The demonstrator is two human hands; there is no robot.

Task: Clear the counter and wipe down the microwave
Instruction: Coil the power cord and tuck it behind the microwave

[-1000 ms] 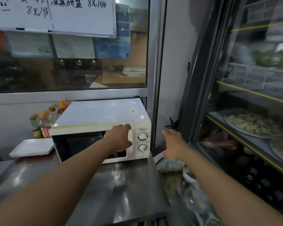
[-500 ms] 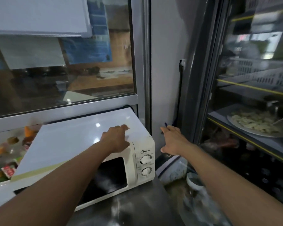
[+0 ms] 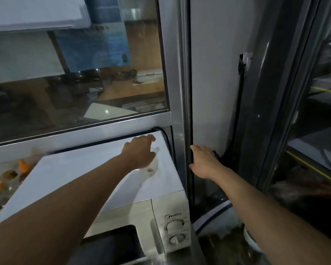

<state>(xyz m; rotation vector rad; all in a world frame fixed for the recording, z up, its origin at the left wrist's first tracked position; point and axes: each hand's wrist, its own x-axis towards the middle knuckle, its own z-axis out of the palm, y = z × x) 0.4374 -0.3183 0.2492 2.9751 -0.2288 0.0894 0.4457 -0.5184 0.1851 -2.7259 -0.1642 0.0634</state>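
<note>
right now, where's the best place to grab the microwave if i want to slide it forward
Probably grip the microwave by its two side walls, coming from the front. The left hand only rests on the smooth flat top, which offers nothing to hold. The right hand is already in the gap beside the right wall.

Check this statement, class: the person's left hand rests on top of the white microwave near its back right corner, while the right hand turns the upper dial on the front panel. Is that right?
Not quite. The left hand does rest on top of the microwave near its back right corner, but the right hand is not on the upper dial. The head view shows it open, reaching into the gap beside the microwave.
</note>
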